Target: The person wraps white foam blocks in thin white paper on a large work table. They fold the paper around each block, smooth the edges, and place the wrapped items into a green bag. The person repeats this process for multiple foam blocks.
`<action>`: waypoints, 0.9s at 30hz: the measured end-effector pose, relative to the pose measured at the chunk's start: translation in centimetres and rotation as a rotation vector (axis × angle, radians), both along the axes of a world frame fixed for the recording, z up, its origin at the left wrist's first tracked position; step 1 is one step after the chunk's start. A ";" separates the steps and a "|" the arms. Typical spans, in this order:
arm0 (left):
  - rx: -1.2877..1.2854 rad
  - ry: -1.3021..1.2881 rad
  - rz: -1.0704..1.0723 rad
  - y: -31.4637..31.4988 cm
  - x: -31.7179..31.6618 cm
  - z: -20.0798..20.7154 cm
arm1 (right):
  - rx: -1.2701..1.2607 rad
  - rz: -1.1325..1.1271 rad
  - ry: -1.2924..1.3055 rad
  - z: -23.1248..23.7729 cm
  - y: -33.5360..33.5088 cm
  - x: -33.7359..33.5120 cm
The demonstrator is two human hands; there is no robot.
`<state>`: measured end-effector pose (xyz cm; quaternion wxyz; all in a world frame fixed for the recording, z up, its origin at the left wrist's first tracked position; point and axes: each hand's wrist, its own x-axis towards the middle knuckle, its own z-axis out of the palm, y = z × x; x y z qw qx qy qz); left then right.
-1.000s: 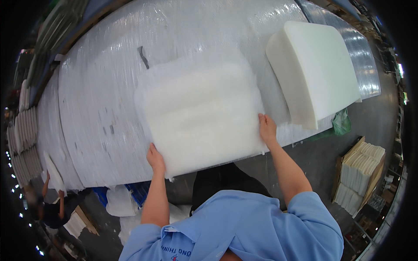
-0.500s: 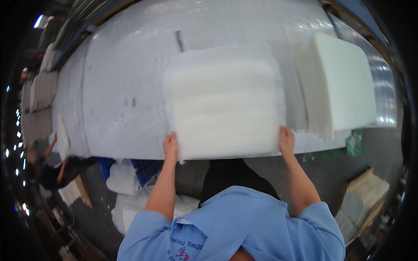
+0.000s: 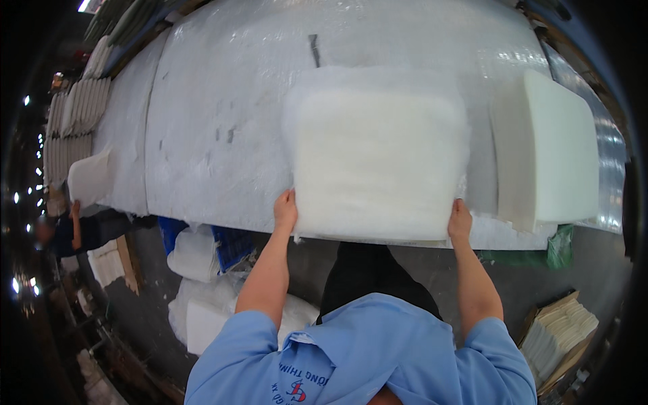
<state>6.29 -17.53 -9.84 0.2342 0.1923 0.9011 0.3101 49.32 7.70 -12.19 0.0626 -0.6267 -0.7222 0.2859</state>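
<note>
Fluffy matt white pad [image 3: 378,162], glossy plastic-wrapped table [image 3: 209,94], smooth matt foam stack [image 3: 563,148]

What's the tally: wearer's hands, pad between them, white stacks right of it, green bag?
Left hand and right hand: 2
Pad: 1
Upper stack and lower stack: 2
Green bag: 1
Total: 6

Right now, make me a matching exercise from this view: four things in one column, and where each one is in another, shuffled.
Things:
1. Fluffy white pad
2. Thick pale block
3. Green plastic
4. Dark strip

Places:
A. Just below the near edge of the table
B. Beyond the pad, toward the picture's top
C. Between the left hand and the right hand
D. On the table, right of the pad

Pairs: 1-C, 2-D, 3-A, 4-B
</note>
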 end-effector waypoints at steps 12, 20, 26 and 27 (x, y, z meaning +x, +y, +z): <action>-0.488 0.175 -0.196 2.9 -0.9 4.3 | -0.054 -0.039 -0.190 4.2 1.3 -2.0; -0.486 -0.046 -0.108 2.7 -1.9 3.3 | -0.602 -0.342 0.108 5.8 3.1 -1.8; -0.154 -0.429 0.164 1.5 -0.1 3.5 | -0.593 -0.396 0.303 5.3 0.4 -0.7; -0.069 -0.494 0.220 1.4 0.9 3.7 | -0.595 -0.437 0.341 5.0 0.0 -0.8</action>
